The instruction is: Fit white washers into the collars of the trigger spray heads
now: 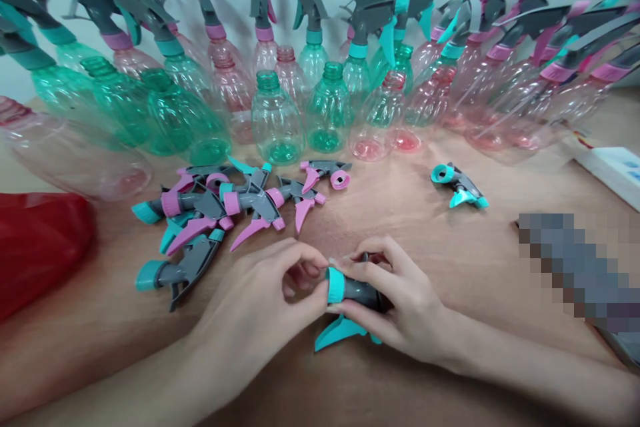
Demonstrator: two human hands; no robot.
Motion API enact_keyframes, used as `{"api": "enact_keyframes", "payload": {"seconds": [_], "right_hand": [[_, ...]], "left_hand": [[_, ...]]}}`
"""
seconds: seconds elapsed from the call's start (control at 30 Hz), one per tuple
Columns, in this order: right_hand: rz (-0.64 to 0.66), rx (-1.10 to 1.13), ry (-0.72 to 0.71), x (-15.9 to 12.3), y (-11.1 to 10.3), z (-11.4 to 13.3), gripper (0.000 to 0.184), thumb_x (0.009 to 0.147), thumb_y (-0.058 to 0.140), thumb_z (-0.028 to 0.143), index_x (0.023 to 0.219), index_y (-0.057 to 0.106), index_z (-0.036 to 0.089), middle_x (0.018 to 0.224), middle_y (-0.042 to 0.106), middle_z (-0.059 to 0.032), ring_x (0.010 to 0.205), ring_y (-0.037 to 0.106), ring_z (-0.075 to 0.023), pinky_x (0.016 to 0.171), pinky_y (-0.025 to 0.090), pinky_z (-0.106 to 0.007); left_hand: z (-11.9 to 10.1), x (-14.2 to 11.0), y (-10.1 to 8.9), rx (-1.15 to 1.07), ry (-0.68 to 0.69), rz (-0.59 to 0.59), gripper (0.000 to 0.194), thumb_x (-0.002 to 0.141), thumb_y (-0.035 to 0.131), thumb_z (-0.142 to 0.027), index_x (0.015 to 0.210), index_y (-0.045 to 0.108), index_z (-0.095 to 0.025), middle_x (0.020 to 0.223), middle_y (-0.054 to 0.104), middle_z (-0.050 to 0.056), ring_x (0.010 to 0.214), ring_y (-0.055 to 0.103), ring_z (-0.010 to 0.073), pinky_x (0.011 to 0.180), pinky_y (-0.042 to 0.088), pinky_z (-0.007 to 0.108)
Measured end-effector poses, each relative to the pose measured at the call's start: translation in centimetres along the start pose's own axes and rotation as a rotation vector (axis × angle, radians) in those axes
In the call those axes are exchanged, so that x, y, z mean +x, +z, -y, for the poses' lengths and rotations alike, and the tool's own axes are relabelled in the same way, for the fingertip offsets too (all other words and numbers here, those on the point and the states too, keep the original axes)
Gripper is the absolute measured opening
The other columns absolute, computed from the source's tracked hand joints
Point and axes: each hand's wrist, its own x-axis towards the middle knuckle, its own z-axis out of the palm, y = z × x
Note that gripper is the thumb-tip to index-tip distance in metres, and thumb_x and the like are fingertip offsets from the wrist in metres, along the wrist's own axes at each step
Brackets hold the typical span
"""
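My right hand (pixel 400 300) is closed around a grey spray head (pixel 357 293) with a teal collar and teal trigger, held low over the wooden table (pixel 410 213). My left hand (pixel 270 293) pinches something thin and clear at the teal collar's opening; its fingertips are pressed together there. A pile of loose spray heads (pixel 225 210), grey with pink or teal parts, lies just beyond my left hand. One teal spray head (pixel 457 187) lies alone to the right.
Rows of clear pink and green plastic bottles (pixel 277 113) stand along the back, some capped with spray heads, some open. A red plastic bag (pixel 40 243) lies at the left. A white box (pixel 613 170) sits at the right edge, a blurred patch below it.
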Motion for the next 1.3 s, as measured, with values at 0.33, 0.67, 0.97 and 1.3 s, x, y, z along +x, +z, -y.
{"api": "enact_keyframes", "payload": {"seconds": [0.33, 0.67, 0.97, 1.3], "right_hand": [[-0.040, -0.008, -0.057, 0.1, 0.2, 0.4, 0.023, 0.083, 0.065, 0.033, 0.096, 0.061, 0.014, 0.078, 0.056, -0.0054, 0.066, 0.055, -0.0160, 0.054, 0.050, -0.028], [-0.070, 0.046, -0.007, 0.4, 0.3, 0.3, 0.022, 0.080, 0.068, 0.034, 0.092, 0.063, 0.017, 0.075, 0.059, -0.0033, 0.064, 0.056, -0.0146, 0.054, 0.048, -0.028], [-0.153, 0.179, 0.003, 0.4, 0.2, 0.2, 0.030, 0.077, 0.073, 0.029, 0.100, 0.057, 0.018, 0.076, 0.061, -0.0028, 0.063, 0.056, -0.0149, 0.055, 0.048, -0.030], [-0.046, 0.272, -0.135, -0.1, 0.2, -0.3, 0.041, 0.081, 0.070, 0.028, 0.116, 0.052, 0.017, 0.089, 0.066, -0.0081, 0.080, 0.062, -0.0205, 0.069, 0.053, -0.037]], "left_hand": [[-0.2, -1.1, 0.6, 0.017, 0.075, -0.136, 0.030, 0.079, 0.060, -0.021, 0.101, 0.042, -0.028, 0.078, 0.066, -0.007, 0.066, 0.062, 0.0148, 0.060, 0.046, 0.026], [-0.2, -0.9, 0.5, -0.056, 0.023, -0.096, 0.022, 0.081, 0.053, -0.021, 0.089, 0.033, -0.026, 0.074, 0.058, -0.008, 0.053, 0.049, 0.0091, 0.049, 0.036, 0.020], [-0.2, 0.2, -3.1, -0.413, -0.071, 0.048, 0.031, 0.080, 0.064, -0.035, 0.077, 0.036, -0.023, 0.078, 0.063, -0.006, 0.065, 0.052, 0.0113, 0.057, 0.039, 0.022], [-1.0, -1.0, -1.5, -0.121, 0.093, -0.007, 0.017, 0.081, 0.065, -0.033, 0.075, 0.053, -0.021, 0.069, 0.061, -0.004, 0.057, 0.051, 0.0105, 0.048, 0.037, 0.021]]}}
